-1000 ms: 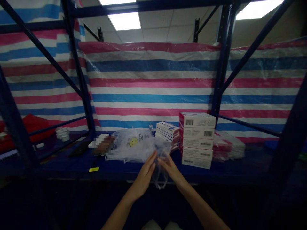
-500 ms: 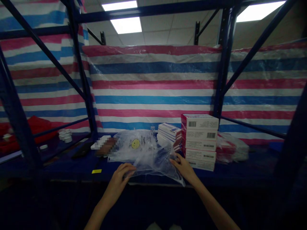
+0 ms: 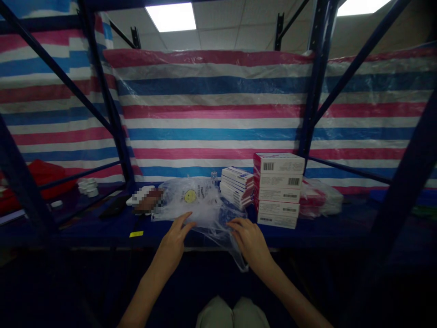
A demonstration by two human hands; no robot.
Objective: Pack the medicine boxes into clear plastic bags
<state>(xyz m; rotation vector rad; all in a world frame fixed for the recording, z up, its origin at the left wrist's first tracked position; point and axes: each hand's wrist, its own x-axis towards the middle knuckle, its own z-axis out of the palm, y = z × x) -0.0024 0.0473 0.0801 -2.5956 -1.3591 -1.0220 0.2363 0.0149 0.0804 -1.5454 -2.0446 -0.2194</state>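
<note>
A clear plastic bag [image 3: 213, 223] lies spread at the front edge of the dark blue shelf [image 3: 102, 230], one corner hanging over the edge. My left hand [image 3: 174, 243] rests on its left part with fingers stretched forward. My right hand [image 3: 251, 241] lies on its right part, fingers spread flat. Behind it lies another clear bag with a yellow smiley face [image 3: 190, 196].
A stack of white and red boxes [image 3: 279, 189] stands right of the bag, with a lower stack of flat boxes [image 3: 237, 184] beside it. Wrapped red packs [image 3: 321, 200] lie further right. Small white jars [image 3: 87, 187] stand at left. Blue rack posts [image 3: 114, 114] frame the shelf.
My hands went from pinching the bag together to pulling it wide apart, then moved closer again and now lie flat on it. The view has tilted down slightly.
</note>
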